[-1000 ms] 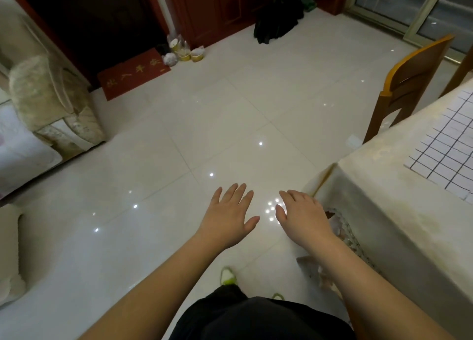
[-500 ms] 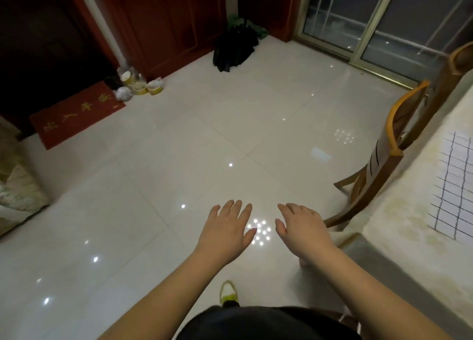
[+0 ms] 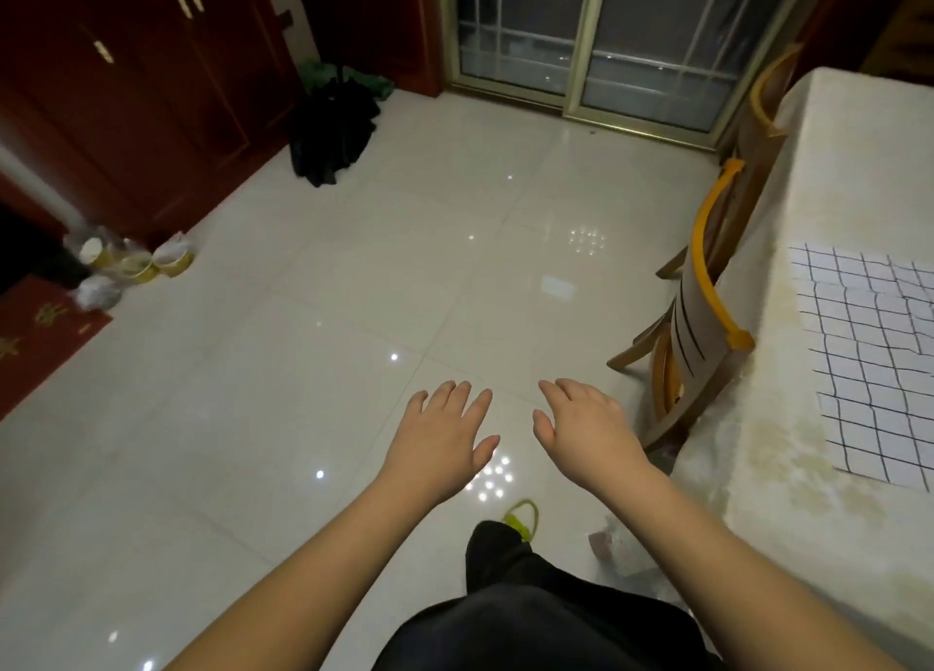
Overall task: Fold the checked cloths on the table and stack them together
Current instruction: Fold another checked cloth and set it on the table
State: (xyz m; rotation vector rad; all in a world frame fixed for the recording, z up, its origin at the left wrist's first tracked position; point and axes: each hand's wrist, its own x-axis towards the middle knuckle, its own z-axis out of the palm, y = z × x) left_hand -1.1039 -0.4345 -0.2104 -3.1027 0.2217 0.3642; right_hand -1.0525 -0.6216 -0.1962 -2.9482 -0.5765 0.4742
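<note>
A white cloth with a dark checked grid [image 3: 869, 357] lies flat on the table [image 3: 788, 468] at the right, which is covered by a cream tablecloth. Part of the cloth runs off the right edge of the view. My left hand [image 3: 439, 438] and my right hand [image 3: 586, 428] are held out palm down over the tiled floor, fingers spread, holding nothing. Both hands are well to the left of the table and touch no cloth.
Two wooden chairs [image 3: 702, 316] stand pushed against the table's left side. A dark bag [image 3: 331, 134] lies on the floor by red cabinets [image 3: 141, 79]. Cups [image 3: 136, 261] and a red mat [image 3: 35, 336] sit at left. Glass sliding doors [image 3: 606, 38] are ahead.
The view has swung to the right: the sofa has left the frame, and the sliding doors, a second chair and more of the checked cloth have come in. My hands keep the same spread pose.
</note>
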